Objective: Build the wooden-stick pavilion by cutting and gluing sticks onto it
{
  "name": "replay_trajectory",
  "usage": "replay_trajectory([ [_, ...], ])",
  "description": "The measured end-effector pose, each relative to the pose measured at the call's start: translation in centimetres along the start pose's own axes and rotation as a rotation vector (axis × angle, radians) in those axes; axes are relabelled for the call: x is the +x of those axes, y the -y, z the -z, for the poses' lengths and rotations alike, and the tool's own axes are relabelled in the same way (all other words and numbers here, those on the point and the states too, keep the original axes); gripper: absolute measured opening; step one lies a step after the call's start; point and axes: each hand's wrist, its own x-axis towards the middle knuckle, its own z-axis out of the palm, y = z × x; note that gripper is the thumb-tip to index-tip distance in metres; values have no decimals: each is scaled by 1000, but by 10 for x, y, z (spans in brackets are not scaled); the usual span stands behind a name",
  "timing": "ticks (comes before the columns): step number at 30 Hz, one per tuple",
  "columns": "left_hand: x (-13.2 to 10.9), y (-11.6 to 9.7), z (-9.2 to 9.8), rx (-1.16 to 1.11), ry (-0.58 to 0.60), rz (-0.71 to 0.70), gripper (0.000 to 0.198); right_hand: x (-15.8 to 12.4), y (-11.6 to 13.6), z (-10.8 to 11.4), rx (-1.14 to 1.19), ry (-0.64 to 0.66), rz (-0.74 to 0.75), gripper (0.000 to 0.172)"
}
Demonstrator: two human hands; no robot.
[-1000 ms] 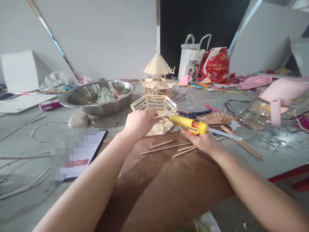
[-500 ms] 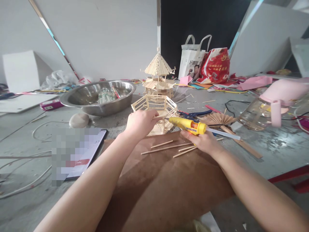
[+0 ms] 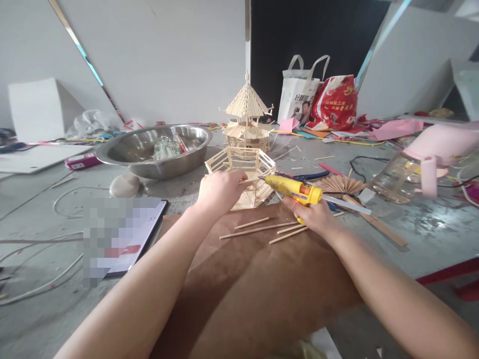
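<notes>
The left hand (image 3: 221,190) pinches a short wooden stick (image 3: 247,182) before the polygonal stick-built frame (image 3: 257,194); the right hand (image 3: 316,218) grips a yellow hot glue gun (image 3: 292,188), its nozzle (image 3: 263,178) close to that stick

L hand (image 3: 220,190), R hand (image 3: 316,216) fwd, curled

Two bare forearms show, the left forearm (image 3: 157,264) and the right forearm (image 3: 389,274), each bare as far as the picture shows it. Both look smooth and slender, broad toward the picture's lower edge and tapering evenly to narrow, bare wrists. The hands are bare too: the left hand (image 3: 220,190) has a rounded back and softly outlined knuckles, and the right hand (image 3: 317,215) looks compact, its fingers partly hidden. Finer details, such as the nails, are too small to tell.
</notes>
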Motion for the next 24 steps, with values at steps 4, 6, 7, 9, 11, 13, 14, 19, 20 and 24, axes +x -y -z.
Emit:
replay_trajectory([
  [4, -1, -1, 0, 4, -9, 10, 35, -1, 2, 1, 49, 30, -51, 29],
  [6, -1, -1, 0, 7, -15, 8, 36, -2, 2, 2, 85, 55, -69, 29],
  [7, -1, -1, 0, 7, -14, 9, 36, -3, 1, 3, 97, 71, -71, 28],
  [9, -1, -2, 1, 5, -3, 15, 37, -3, 1, 4, 102, 91, -66, 27],
  [11, -1, -2, 2, 2, 10, 25, 37, -3, 2, 5, 80, 85, -48, 26],
  [13, -1, -3, 2, 3, 12, 26, 37, -4, 3, 5, 40, 56, -22, 27],
  [14, -1, -3, 2, 5, 9, 28, 37, -4, 4, 5, 20, 42, -6, 28],
  [19, -1, -2, 1, -4, 11, 24, 38, -3, 6, 4, -37, 46, 31, 28],
  [20, -1, -2, 1, -8, 12, 22, 38, -3, 6, 3, -42, 46, 31, 28],
  [24, -1, -3, 2, -11, 24, 33, 37, -2, 5, 3, -42, 42, 37, 27],
])
